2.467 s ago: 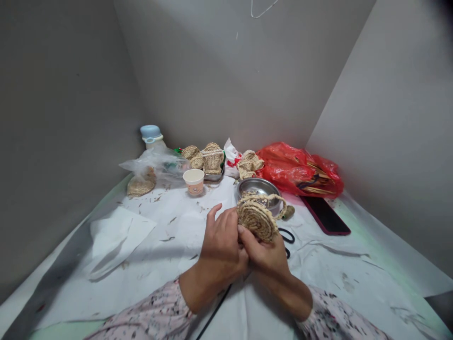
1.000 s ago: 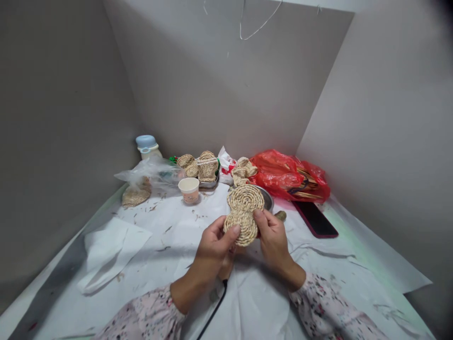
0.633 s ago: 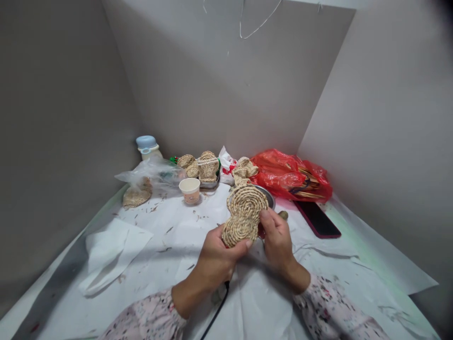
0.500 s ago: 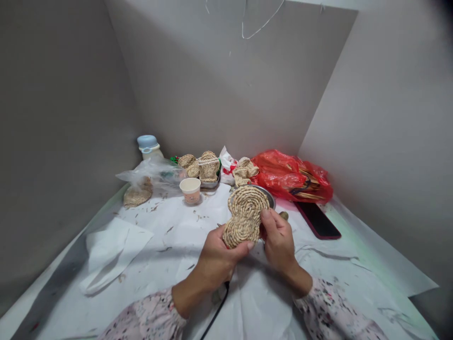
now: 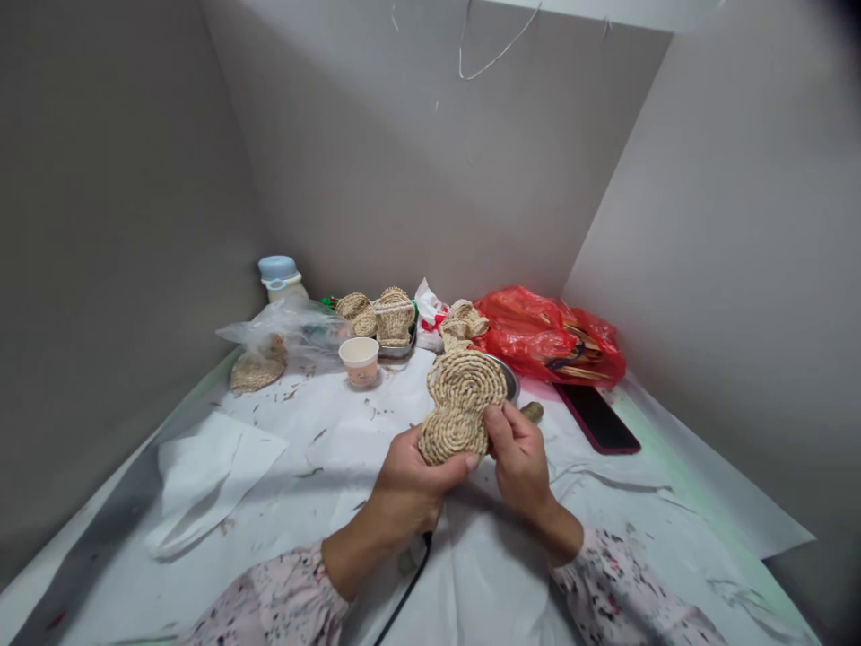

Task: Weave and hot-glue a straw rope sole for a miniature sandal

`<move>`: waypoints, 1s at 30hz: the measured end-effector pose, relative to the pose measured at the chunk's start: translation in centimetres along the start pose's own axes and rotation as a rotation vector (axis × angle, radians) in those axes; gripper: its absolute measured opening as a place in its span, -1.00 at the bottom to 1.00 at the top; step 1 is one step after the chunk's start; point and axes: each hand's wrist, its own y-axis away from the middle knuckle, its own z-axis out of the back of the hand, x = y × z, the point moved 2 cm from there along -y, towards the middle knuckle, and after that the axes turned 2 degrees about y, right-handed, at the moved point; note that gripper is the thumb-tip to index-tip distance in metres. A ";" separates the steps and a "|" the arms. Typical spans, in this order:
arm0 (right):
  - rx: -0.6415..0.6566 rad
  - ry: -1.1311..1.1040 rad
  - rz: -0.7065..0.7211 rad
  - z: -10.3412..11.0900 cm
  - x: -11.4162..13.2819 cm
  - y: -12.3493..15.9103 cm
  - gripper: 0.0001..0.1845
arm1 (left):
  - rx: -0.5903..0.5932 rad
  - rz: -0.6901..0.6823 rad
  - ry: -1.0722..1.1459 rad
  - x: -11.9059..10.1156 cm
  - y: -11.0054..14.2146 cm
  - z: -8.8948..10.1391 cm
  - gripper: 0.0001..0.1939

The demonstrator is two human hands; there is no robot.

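Observation:
A flat piece woven from coiled straw cord [image 5: 462, 404], shaped like two joined discs, stands upright above the white paper-covered table [image 5: 323, 431]. My left hand [image 5: 410, 489] grips its lower disc from the left and beneath, thumb along the bottom edge. My right hand [image 5: 517, 458] pinches its right edge, thumb on the front. Both sleeves are pale with dark speckles. A black cable [image 5: 404, 597] runs out from below my left wrist.
Behind the piece sits a metal bowl [image 5: 509, 379]. Further back are a paper cup [image 5: 359, 359], small woven straw pieces [image 5: 383, 316], a clear plastic bag [image 5: 289, 327], a blue-capped bottle [image 5: 279, 274], a red plastic bag [image 5: 548, 334] and a dark phone [image 5: 595, 417]. Grey walls close in on three sides.
The woven piece was turned from edge-on to face me and raised. Over the last second it tilted slightly, and my left thumb moved to its bottom edge.

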 end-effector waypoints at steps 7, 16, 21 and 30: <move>-0.010 0.056 0.017 -0.3 -0.2 0.2 -0.60 | 0.086 0.013 0.026 0.8 -0.4 0.7 -0.76; -0.036 0.097 0.037 -0.6 -0.8 0.7 -0.60 | 0.165 0.014 0.202 1.3 -0.6 0.8 -0.68; -0.036 0.063 0.015 -0.7 -1.0 0.8 -0.64 | 0.157 0.009 0.215 1.7 -0.8 0.9 -0.65; 0.101 -0.040 0.072 -0.7 -0.9 0.9 -0.79 | 0.096 0.007 0.262 1.6 -1.0 1.1 -0.72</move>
